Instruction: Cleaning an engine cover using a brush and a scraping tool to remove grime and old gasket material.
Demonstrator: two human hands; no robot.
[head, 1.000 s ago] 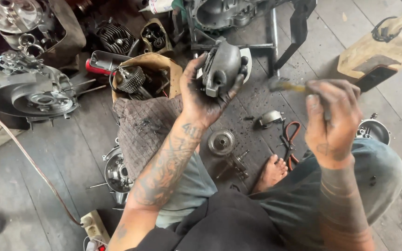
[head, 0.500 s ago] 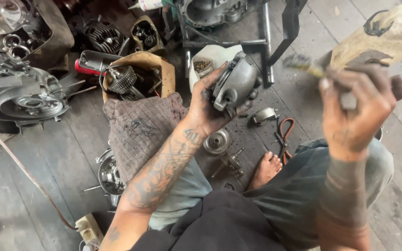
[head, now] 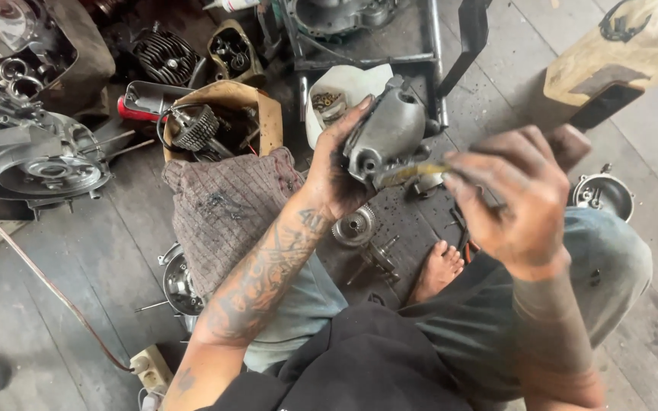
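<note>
Left hand [head: 338, 169] grips a grey metal engine casing [head: 387, 137] above the plank floor [head: 78, 281]. Right hand [head: 513, 192] is closed around a yellowish brush [head: 413, 173], tip touching the casing.

L hand [head: 336, 171] gripping engine casing [head: 386, 137], R hand [head: 515, 198] w/ brush [head: 413, 173]

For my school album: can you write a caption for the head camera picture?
Left hand grips a grey engine part while the right hand pokes it with a brush.
</note>
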